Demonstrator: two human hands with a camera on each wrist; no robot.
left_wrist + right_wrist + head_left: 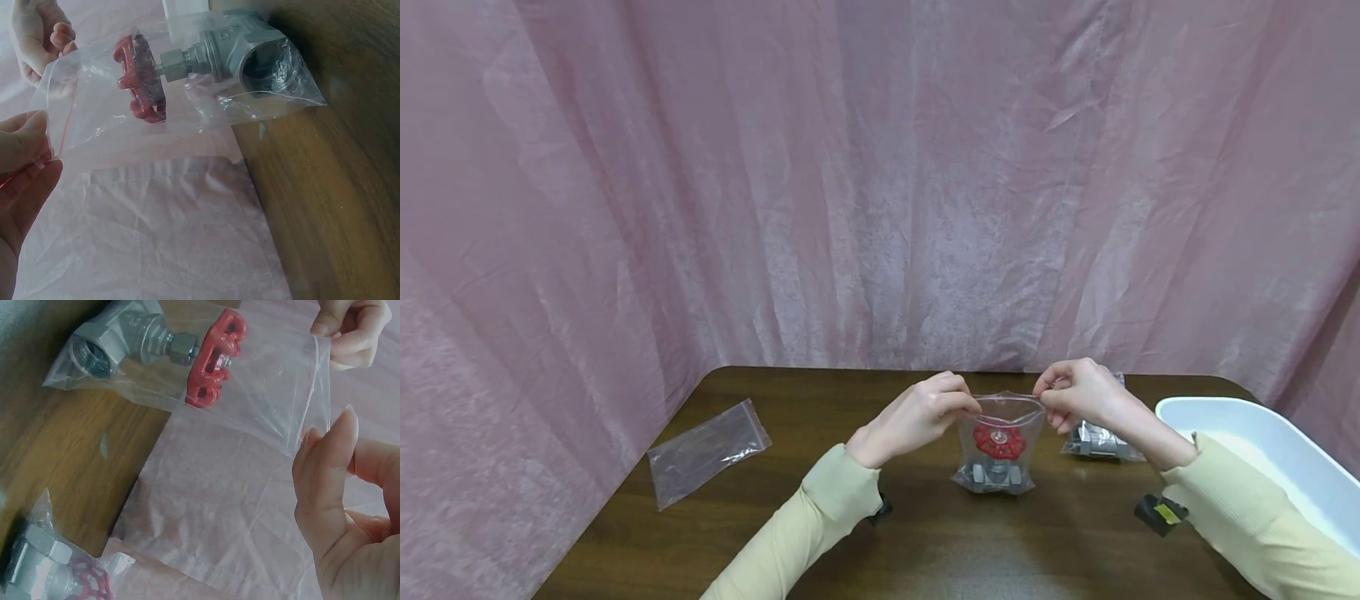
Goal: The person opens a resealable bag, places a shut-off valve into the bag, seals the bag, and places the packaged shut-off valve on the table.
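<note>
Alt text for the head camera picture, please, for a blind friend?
A person's left hand and right hand hold the top of a clear zip bag containing a metal valve with a red handwheel, at a wooden table. A flat clear bag lies at left; a second bagged valve and white tub sit at right; pink curtains hang behind.
</note>
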